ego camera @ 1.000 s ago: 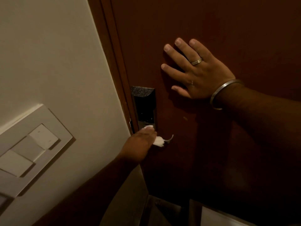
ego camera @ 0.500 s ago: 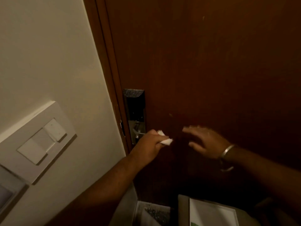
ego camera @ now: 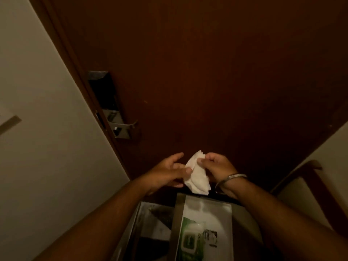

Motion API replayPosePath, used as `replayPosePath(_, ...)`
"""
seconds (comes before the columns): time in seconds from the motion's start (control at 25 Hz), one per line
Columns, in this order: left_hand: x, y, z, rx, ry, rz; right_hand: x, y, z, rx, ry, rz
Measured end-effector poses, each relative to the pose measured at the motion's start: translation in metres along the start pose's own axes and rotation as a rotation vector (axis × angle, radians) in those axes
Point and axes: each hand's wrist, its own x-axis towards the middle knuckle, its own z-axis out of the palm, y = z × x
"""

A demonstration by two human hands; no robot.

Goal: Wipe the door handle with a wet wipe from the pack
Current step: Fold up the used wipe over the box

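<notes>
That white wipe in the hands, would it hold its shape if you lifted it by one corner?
Probably not. The wipe hangs crumpled and folded between the left hand and right hand, so it looks floppy. Fingertips alone hold it, which suggests it is light. Whether it is slippery cannot be told.

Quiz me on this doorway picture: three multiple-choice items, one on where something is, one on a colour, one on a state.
1. Where is the wipe pack?
A. below the hands
B. hanging on the handle
C. on the wall

2. What colour is the wet wipe?
A. blue
B. white
C. black

3. What touches the door handle?
A. the wipe
B. a hand
C. nothing

Key: 1 A, it lies flat beneath them. 2 B, it shows white. 3 C, the left hand and right hand both hold the wipe away from it.
</notes>
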Motion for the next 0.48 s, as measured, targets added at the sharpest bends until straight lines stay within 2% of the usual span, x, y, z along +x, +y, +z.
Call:
replayPosePath(0.16,0.023,-0.059,0.056,-0.076,0.189,-0.072,-0.007,0.054,-0.036,0.245,0.103,0.223)
replayPosePath(0.24,0.039,-0.083,0.076,-0.155,0.239,-0.141,-0.007,0.085,-0.054,0.268,0.106,0.295)
replayPosePath(0.4,0.072,-0.127,0.090,-0.204,0.138,-0.271,-0.003,0.144,-0.070,0.247,0.001,0.531)
replayPosePath(0.48,0.089,-0.149,0.084,-0.196,0.072,-0.306,0.007,0.172,-0.069,0.248,0.058,0.578)
